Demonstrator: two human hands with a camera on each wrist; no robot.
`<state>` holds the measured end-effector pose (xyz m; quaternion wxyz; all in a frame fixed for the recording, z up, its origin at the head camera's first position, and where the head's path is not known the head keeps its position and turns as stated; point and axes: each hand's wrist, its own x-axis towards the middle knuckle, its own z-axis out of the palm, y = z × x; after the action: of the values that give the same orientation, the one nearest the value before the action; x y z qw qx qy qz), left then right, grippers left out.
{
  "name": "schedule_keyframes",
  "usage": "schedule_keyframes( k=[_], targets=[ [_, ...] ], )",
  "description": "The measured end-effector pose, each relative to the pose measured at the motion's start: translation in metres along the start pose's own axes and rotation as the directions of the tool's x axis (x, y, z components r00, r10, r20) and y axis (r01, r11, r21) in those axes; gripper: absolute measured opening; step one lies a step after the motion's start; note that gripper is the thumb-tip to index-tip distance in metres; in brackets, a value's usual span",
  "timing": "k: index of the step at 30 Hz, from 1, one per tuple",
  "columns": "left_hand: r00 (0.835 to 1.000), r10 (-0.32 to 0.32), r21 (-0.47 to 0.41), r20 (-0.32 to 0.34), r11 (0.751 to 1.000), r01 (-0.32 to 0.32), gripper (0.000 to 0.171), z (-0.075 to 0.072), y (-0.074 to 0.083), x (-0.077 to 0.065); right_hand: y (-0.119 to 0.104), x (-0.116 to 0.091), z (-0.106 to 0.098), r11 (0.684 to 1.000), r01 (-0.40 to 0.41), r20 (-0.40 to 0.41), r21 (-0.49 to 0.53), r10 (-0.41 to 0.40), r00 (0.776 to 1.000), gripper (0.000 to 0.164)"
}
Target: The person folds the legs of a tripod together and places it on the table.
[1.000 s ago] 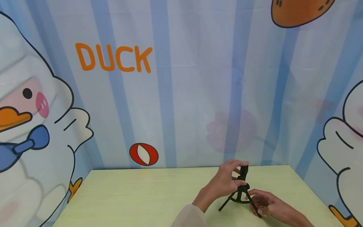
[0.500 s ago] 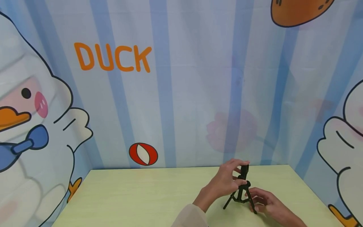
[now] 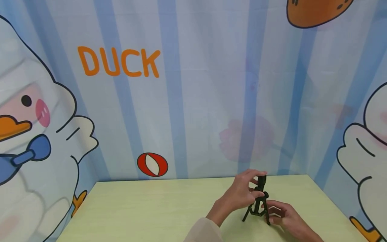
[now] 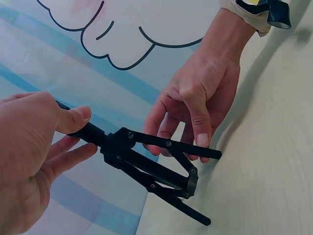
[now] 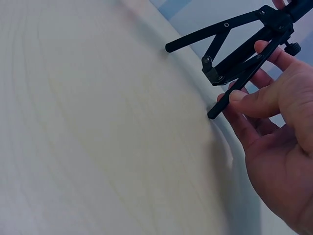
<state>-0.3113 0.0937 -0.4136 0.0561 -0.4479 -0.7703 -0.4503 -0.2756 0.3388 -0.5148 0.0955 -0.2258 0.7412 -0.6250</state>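
A small black tripod [image 3: 258, 205] stands upright at the right part of the table in the head view, its legs partly spread. My left hand [image 3: 239, 193] grips the upper column between thumb and fingers. Low on the right side, my right hand [image 3: 285, 215] pinches one leg; the right wrist view has the thumb on that leg [image 5: 248, 74] near its foot and fingers behind it. Hinged braces [image 4: 193, 177] join the legs to the centre column in the left wrist view. A small knob [image 5: 292, 48] sticks out beside the hub. The left palm hides part of the tripod's top.
The pale wooden table [image 3: 145, 208] reaches back to a blue striped curtain [image 3: 205, 101] printed with ducks, a ball and the word DUCK. A dark device [image 4: 279, 14] sits at the right sleeve cuff in the left wrist view.
The tripod's legs have drawn inward, closer together. My right hand has moved left with the leg it pinches, while the left hand keeps its hold on the column, shifting only slightly.
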Motion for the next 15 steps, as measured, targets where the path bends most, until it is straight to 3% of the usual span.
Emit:
schedule_keyframes(
  k=[7,15],
  targets=[
    [1.000,-0.005,-0.003,0.000,1.000,0.005,0.066,-0.0010,-0.0003,0.0006,-0.0015,0.0020,0.0048,1.000,-0.016,-0.039,0.026,0.017,0.999,0.043],
    [1.000,-0.015,-0.001,0.006,1.000,0.015,0.066,-0.0026,-0.0005,0.0006,0.0017,0.0050,0.0093,0.999,0.045,-0.059,0.020,-0.044,0.997,0.042]
  ],
)
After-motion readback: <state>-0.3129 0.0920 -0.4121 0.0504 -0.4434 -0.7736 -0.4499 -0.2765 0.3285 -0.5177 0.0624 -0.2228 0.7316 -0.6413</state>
